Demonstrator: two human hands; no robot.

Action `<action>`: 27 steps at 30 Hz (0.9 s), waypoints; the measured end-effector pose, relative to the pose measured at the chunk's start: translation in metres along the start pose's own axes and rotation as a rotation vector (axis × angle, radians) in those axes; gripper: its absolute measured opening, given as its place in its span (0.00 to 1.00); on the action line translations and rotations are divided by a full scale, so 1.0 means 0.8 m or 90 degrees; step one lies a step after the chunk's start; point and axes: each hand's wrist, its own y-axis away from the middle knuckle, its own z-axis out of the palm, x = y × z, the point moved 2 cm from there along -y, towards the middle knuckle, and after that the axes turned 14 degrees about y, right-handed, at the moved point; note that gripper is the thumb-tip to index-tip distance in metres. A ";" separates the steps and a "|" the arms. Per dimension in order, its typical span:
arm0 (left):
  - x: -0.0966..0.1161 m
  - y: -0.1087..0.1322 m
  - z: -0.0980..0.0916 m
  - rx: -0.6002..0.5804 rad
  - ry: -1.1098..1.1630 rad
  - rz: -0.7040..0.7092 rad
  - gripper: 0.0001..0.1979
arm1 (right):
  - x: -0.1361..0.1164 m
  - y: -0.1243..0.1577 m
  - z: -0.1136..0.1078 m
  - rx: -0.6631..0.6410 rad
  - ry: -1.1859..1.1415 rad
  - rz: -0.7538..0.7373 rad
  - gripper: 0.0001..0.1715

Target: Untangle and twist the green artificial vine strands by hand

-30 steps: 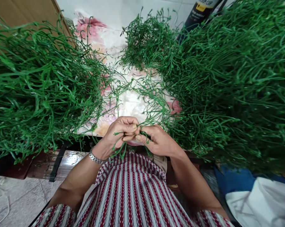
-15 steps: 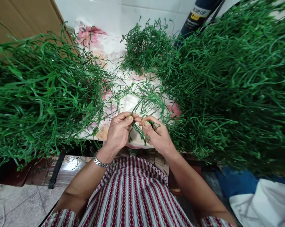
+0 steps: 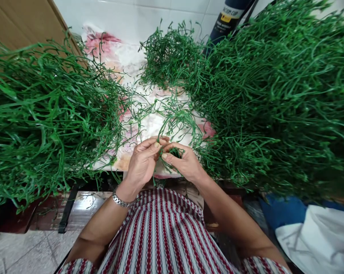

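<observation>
Thin green plastic-looking plant stems (image 3: 178, 118) fan out forward from my fingers onto a flowered cloth (image 3: 152, 127). My left hand (image 3: 143, 158), with a metal watch at its wrist, pinches these stems between thumb and forefinger. Right beside it, my right hand (image 3: 183, 161) has thumb and fingers closed on the lower ends of the same stems. The fingertips of both hands nearly meet, and some stem ends hang below them. How the stems are joined there is too small to make out.
A large heap of green stems (image 3: 49, 121) lies to the left, a larger one (image 3: 274, 95) to the right. A smaller clump (image 3: 172, 55) sits at the back near a dark cylinder (image 3: 226, 23) with a label. A cardboard box (image 3: 26, 26) stands back left; white cloth (image 3: 320, 236) lies low right.
My right hand has moved left, closer to my left hand, and its fingers are at the stems beside the left fingertips. The view has shifted slightly.
</observation>
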 end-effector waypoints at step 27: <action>-0.005 0.016 -0.007 -0.058 -0.201 0.041 0.08 | -0.015 0.006 0.002 -0.051 0.299 -0.131 0.05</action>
